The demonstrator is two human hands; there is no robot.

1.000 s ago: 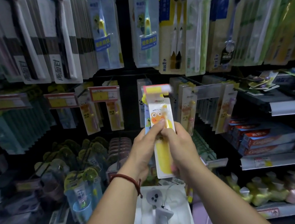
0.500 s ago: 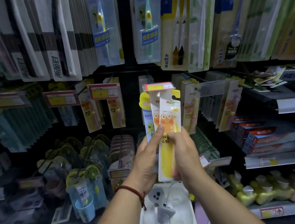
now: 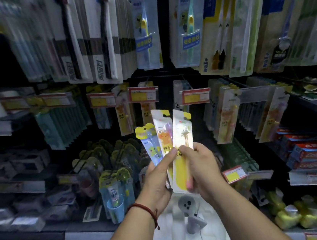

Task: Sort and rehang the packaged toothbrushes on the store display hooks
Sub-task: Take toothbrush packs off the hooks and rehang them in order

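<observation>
Sorting is the step in hand: three toothbrush packs are fanned out before the display, off any hook. The left hand has its grip closed on the blue pack and the orange pack; the right hand grips the yellow pack. Next, I judge, each hang hole must meet its matching hook, perhaps behind the price tag. Room is tight: hanging packs crowd the right, and a shelf edge juts out below.

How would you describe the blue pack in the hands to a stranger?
Before the dark store shelves, the left hand and right hand hold three fanned toothbrush packs. It is the leftmost pack: pale blue with a yellow top, unlike its white-carded neighbours.
</observation>
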